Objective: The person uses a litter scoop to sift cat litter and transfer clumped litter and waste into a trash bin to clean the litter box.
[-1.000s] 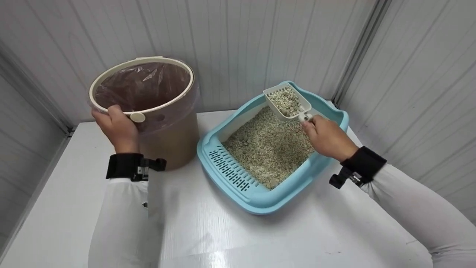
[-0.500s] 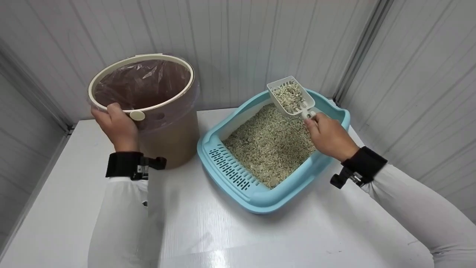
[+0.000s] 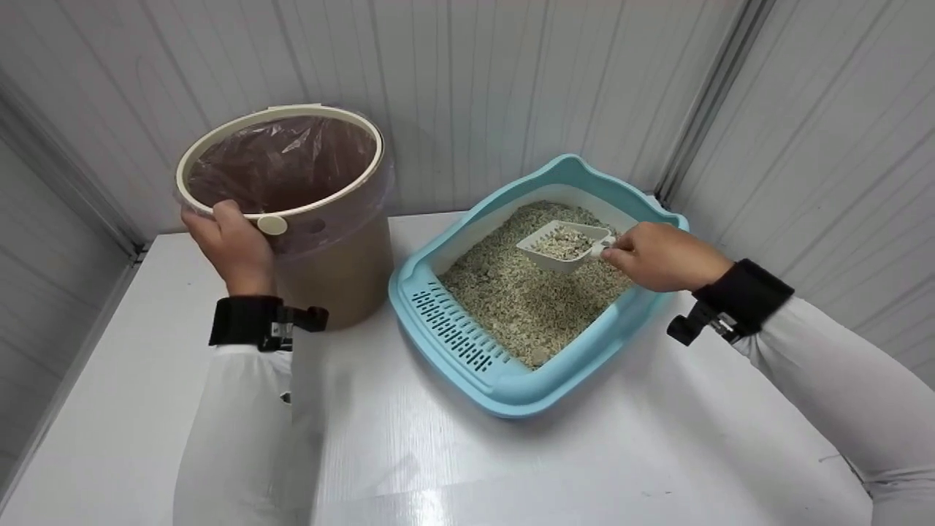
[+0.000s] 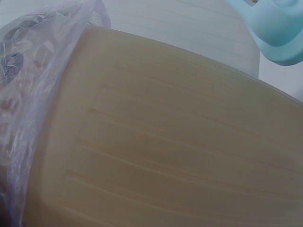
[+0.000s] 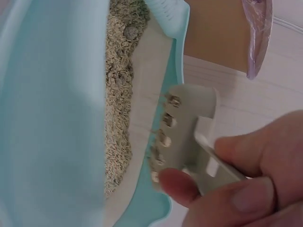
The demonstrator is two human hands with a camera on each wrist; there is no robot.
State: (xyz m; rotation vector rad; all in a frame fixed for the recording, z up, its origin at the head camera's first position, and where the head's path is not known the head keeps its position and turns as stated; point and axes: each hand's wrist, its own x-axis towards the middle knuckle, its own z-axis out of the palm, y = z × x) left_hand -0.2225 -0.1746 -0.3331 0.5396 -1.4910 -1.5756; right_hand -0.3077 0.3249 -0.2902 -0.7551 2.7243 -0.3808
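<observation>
My right hand [image 3: 661, 257] grips the handle of a white slotted litter scoop [image 3: 556, 264], partly filled with pale litter pellets. In the head view, the scoop appears over the litter [image 3: 504, 299] in a light blue litter box [image 3: 522, 405]. Seen from the right wrist, thumb and fingers close round the scoop's handle [image 5: 220, 163], and bits of litter show at its slots. My left hand [image 3: 234, 250] holds the near rim of a brown trash bin [image 3: 336, 285], thumb over the rim. A clear bag [image 3: 292, 150] lines the bin and folds over its edge.
Bin and litter box stand side by side on a white tabletop [image 3: 409, 467], the bin to the left. A panelled wall [image 3: 453, 88] rises close behind them, and another wall [image 3: 825, 168] stands at the right. A perforated step [image 3: 456, 332] forms the litter box's near-left end.
My right hand has brought the scoop down from near the box's back rim towards the litter, levelling it somewhat. The left hand keeps its hold on the bin's rim.
</observation>
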